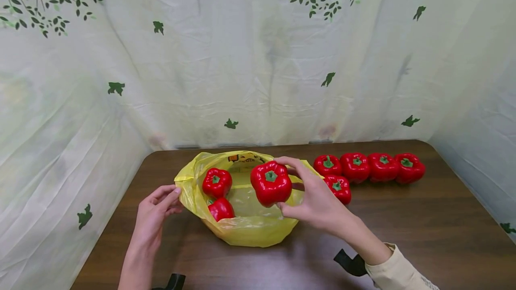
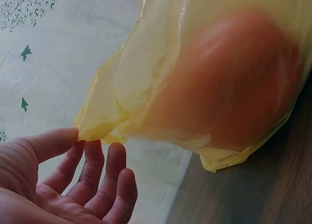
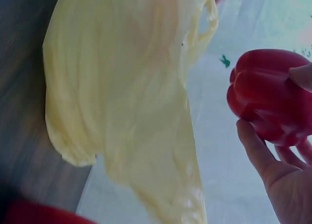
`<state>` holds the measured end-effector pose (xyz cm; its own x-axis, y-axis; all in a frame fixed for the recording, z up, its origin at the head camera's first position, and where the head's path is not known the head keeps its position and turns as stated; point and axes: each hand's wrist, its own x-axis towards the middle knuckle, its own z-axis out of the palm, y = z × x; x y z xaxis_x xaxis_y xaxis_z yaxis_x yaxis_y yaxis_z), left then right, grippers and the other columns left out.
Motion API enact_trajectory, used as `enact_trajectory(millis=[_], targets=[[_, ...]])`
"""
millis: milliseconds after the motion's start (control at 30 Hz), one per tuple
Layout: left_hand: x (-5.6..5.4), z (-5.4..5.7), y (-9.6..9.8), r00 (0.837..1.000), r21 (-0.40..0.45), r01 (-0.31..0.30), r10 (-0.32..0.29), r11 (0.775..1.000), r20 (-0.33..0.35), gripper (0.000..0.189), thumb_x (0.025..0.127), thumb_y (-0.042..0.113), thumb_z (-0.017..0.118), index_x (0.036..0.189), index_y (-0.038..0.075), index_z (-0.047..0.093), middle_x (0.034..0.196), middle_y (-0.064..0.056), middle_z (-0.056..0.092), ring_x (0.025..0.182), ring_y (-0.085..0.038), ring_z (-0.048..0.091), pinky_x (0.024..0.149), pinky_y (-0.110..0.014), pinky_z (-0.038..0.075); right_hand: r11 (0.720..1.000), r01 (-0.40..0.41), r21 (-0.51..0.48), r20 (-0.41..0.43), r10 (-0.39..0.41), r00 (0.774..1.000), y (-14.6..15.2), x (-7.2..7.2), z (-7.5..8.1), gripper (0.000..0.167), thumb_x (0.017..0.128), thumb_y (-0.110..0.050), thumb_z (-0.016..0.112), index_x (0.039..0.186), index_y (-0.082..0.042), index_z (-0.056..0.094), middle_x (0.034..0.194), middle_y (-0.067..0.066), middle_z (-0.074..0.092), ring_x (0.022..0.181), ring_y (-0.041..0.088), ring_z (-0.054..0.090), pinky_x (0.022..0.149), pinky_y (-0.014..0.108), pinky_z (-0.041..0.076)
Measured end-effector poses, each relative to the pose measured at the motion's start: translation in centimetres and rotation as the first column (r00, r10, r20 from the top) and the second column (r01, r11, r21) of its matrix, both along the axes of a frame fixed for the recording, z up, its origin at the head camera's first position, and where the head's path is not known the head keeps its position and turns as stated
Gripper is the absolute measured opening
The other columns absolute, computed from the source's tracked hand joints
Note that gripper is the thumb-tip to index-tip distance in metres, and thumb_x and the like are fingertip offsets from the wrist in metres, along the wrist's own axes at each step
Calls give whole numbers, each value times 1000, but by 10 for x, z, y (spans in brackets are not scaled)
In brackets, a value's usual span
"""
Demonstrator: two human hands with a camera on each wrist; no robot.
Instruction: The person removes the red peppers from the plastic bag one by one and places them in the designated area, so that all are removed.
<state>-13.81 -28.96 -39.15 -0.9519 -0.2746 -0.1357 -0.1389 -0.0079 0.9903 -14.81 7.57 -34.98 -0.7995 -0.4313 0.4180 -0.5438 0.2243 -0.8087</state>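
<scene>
A yellow plastic bag [image 1: 258, 232] stands on the table with its mouth wide. Thumb and fingertips of my left hand [image 1: 155, 211] pinch the bag's left rim; the left wrist view shows this hand [image 2: 83, 185] at a corner of the thin film. My right hand [image 1: 316, 196] grips a red bell pepper [image 1: 271, 183] over the bag's mouth, its green stem facing the head camera. In the right wrist view that pepper [image 3: 273, 94] is apart from the bag [image 3: 122, 87]. Two red peppers lie inside the bag at the left, one upper [image 1: 217, 183] and one lower [image 1: 221, 209].
Right of the bag, several red peppers [image 1: 383, 167] form a row near the table's back edge, with another pepper [image 1: 338, 189] in front. The brown wooden table [image 1: 403, 232] meets a pale leaf-printed curtain [image 1: 242, 79] behind. Black straps [image 1: 350, 263] are at the wrists.
</scene>
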Motion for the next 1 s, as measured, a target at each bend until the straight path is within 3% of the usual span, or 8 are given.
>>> enact_trajectory(millis=[200, 500, 767, 1000], targets=[[-1, 0, 1, 1000, -1, 0, 0, 1000, 10, 30, 91, 30, 73, 109, 7, 69, 92, 3, 69, 77, -15, 65, 73, -27, 56, 998, 47, -28, -42, -48, 998, 23, 2, 0, 86, 70, -1, 86, 140, -23, 43, 134, -6, 51, 118, 18, 54, 87, 35, 54], [-1, 0, 1, 1000, 1, 1, -1, 1000, 11, 28, 91, 29, 72, 108, 7, 69, 91, 3, 69, 76, -14, 64, 72, -27, 56, 987, 154, 45, -168, -145, 975, 60, 6, 0, 87, 69, -11, 90, 142, -24, 44, 133, -7, 53, 116, 13, 53, 85, 31, 55], [-1, -1, 0, 1000, -7, 0, 0, 1000, 14, 27, 91, 29, 72, 107, 8, 69, 91, 3, 70, 77, -15, 65, 74, -30, 56, 975, 203, 95, -171, -185, 968, 89, 14, 2, 94, 66, 0, 89, 144, -23, 43, 135, -7, 50, 119, 14, 51, 87, 25, 53], [0, 1, 1, 1000, -22, 1, -1, 1000, 11, 26, 91, 30, 72, 106, 9, 70, 92, 3, 69, 77, -15, 65, 75, -30, 57, 940, 298, 169, -226, -257, 940, 116, 18, -5, 103, 60, 6, 90, 146, -22, 41, 138, -7, 49, 118, 9, 51, 88, 14, 47]])
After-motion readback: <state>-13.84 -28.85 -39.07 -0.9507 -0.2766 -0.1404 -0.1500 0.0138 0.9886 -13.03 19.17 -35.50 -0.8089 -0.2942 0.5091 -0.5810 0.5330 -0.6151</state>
